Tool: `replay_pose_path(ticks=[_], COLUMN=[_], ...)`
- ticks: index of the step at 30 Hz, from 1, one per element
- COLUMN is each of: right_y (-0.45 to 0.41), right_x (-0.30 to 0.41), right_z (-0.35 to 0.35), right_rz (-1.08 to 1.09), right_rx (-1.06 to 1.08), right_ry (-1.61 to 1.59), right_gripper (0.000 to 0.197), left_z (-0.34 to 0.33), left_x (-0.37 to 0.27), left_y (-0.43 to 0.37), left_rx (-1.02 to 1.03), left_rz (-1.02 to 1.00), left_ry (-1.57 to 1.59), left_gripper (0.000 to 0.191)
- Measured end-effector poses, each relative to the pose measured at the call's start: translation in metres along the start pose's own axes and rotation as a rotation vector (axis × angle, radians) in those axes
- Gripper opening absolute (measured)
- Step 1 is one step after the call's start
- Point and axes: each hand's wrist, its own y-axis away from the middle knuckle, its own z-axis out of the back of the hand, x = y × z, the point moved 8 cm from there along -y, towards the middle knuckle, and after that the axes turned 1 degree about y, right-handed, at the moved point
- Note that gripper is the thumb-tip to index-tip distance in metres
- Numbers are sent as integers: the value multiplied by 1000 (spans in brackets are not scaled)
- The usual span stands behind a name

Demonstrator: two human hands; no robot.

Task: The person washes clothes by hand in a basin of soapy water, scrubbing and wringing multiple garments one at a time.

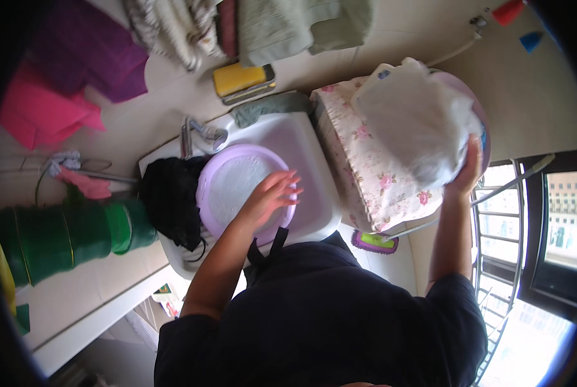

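Note:
My left hand (271,197) hovers over a lilac plastic basin (204,213), its fingers spread and nothing in them. Cloudy, sudsy water (235,181) fills much of that basin, which stands in a white sink (325,205). Off to the right, my right hand (466,169) grips the edge of a bunched white cloth (409,126), slightly blurred. Beneath the cloth is a box-shaped thing under a floral cover (356,159). A second pinkish basin (462,92) shows partly behind the cloth. Black fabric (172,203) lies at the sink's left side.
A chrome faucet (201,133) rises behind the basin. A grey-green cloth (271,107) drapes over the sink's back edge, below a yellow-topped box (242,82). Towels (288,34) hang above. A purple-and-green mop head (374,241) rests low, and a barred window (499,217) is at right.

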Motion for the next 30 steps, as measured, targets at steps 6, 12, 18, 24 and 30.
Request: replay_pose_path(ticks=[6,12,18,24,30], right_y=[89,106,133,210,225], right_x=[-184,-338,-436,-495,-636], right_z=[-117,-142,-205,-239,-175], right_rz=[-230,-760,-165,-236,-554], right_rx=[508,7,690,1241,1445], right_ry=[413,-6,1033,1586,1564], right_gripper=[34,35,58,83,49], left_z=[32,231,277,272,358], left_x=[13,41,72,116,190], left_y=[-12,48,49,30,12], left_rx=[-110,-742,-934,-610,-251], left_rz=[-6,-132,-87,442,837], left_ry=[419,-78,-1225,-1448,-1364], left_gripper=[48,67,76,97,72])
